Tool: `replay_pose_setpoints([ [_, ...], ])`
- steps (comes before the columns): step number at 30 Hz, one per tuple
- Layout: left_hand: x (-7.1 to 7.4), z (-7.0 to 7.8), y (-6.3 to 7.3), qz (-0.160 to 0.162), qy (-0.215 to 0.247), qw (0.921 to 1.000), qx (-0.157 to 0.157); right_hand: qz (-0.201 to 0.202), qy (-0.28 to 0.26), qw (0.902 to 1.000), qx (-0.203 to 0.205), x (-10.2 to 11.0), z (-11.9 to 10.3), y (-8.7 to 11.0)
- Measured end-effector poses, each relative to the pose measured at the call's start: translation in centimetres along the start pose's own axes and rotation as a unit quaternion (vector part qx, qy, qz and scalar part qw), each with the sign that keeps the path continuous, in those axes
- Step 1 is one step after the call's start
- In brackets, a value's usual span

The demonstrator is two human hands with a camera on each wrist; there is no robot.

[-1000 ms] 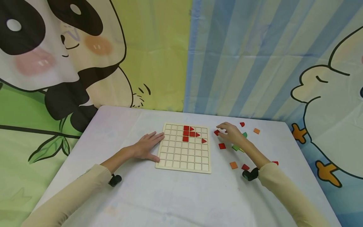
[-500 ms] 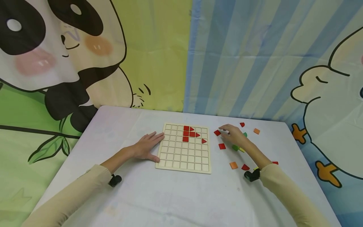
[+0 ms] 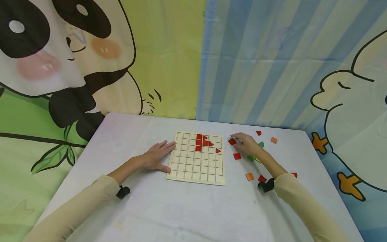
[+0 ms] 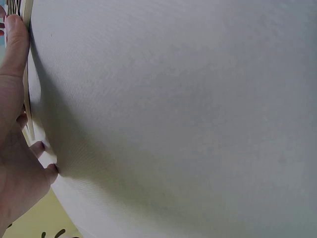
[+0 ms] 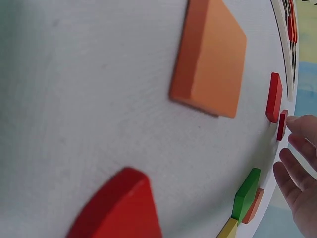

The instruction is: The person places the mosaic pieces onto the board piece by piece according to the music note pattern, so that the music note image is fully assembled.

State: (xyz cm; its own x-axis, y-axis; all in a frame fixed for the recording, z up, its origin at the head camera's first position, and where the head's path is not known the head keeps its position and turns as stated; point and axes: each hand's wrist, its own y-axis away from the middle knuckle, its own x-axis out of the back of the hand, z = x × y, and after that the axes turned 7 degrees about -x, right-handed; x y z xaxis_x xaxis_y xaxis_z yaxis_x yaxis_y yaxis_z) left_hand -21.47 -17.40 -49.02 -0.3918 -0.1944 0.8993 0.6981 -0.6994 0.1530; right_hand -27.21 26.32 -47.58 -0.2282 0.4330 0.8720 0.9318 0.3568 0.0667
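A pale wooden grid board (image 3: 196,167) lies on the table, with several red squares (image 3: 198,143) and red triangles (image 3: 218,150) in its upper cells. My left hand (image 3: 154,156) rests along the board's left edge, fingers spread and thumb at the lower corner. To the right of the board, my right hand (image 3: 248,145) hovers with loosely bent fingers over a loose red square (image 3: 232,142). In the right wrist view the thumb tip is right at that red square (image 5: 282,125), which stays on the table.
Another red square (image 3: 237,156) lies just below. Around the right forearm are orange squares (image 3: 249,176), green pieces (image 3: 251,157), a red piece (image 3: 262,178) and a bit of yellow (image 3: 258,160). A printed cloth backdrop (image 3: 169,60) hangs behind the table (image 3: 181,215).
My right hand draws back slightly from the loose red square, then returns toward it. The left hand and the board stay where they were.
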Motion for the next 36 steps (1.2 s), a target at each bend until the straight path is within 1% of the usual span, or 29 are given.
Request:
replay_pose_setpoints([
  [5, 0.0, -0.01, -0.04, 0.0, -0.002, 1.0, 0.0, 0.001, 0.003, 1.0, -0.007, -0.21, 0.04, -0.27],
  [14, 0.06, 0.05, -0.05, 0.002, -0.003, 1.0, -0.005, -0.002, 0.009, 0.9999, 0.005, -0.34, 0.17, -0.26],
  [20, 0.17, 0.21, -0.03, -0.001, 0.001, 1.0, -0.003, -0.008, 0.013, 0.9999, 0.003, -0.28, -0.11, -0.26],
  [27, 0.06, 0.16, -0.08, -0.005, -0.005, 1.0, 0.0, -0.001, 0.019, 0.9998, 0.004, -0.16, -0.32, 0.01],
  [32, 0.09, 0.23, -0.03, -0.004, -0.001, 1.0, 0.001, -0.009, 0.015, 0.9998, -0.009, -0.31, -0.27, -0.02],
  [36, 0.08, 0.22, -0.06, -0.004, -0.001, 1.0, 0.0, -0.004, 0.023, 0.9996, -0.014, -0.54, -0.22, -0.07],
])
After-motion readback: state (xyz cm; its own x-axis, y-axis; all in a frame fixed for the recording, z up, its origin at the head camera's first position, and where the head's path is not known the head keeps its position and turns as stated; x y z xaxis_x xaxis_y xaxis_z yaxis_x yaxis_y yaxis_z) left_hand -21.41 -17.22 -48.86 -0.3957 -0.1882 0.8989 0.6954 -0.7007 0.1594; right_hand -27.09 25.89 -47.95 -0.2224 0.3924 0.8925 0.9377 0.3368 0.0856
